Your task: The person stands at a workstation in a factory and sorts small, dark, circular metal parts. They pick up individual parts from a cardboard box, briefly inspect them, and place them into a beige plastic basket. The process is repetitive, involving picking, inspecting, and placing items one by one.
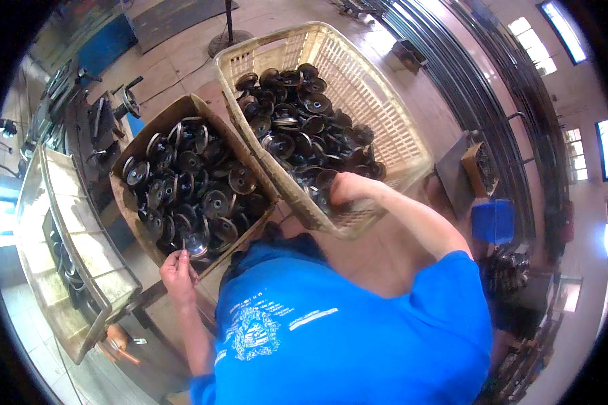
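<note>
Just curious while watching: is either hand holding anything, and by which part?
The left hand pinches a thin metal pin near its lower end. The right hand reaches among wheels; its grip cannot be told.

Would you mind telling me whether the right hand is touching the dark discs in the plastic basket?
Touching. The head view shows the right hand reaching over the plastic basket rim, its fingers buried among the dark discs at the near corner.

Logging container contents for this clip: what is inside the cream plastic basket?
The cream plastic basket holds a heap of dark round metal discs, and the right hand reaches into its near corner. The basket's bottom and whatever the fingers grip are covered.
</note>
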`<state>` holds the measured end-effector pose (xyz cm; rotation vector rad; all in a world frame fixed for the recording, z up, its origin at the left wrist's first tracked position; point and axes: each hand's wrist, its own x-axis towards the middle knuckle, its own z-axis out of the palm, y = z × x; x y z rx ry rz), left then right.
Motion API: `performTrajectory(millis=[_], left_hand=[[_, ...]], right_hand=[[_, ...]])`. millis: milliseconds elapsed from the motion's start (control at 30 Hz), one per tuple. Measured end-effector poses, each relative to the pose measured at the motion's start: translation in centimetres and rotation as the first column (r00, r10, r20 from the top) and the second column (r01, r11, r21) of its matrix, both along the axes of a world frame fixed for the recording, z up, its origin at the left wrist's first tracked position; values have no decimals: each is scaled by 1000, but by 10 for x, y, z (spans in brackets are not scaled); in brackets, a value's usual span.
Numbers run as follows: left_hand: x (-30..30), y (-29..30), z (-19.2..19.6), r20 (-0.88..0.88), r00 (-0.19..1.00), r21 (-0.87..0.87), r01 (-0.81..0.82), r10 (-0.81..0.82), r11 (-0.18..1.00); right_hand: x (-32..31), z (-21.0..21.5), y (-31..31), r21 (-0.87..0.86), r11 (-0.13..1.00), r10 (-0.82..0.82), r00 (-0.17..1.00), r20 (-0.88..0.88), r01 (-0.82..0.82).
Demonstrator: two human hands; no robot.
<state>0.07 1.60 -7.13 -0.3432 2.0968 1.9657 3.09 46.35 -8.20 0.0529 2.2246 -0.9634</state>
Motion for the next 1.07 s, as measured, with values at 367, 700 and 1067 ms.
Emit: performTrajectory(millis=[367,700,1067], left_hand=[[5,7,13,-53,999,28,-13,14,1000],[10,57,109,-333,886,-280,233,-322,931],[11,47,84,-278,919,-296,194,-279,935]], right_hand=[[-7,107,3,-530,717,-506,861,52,453],[0,83,-157,-819,417,-425,881,208,394],[-12,68,-215,-687,727,-220,954,-205,20]])
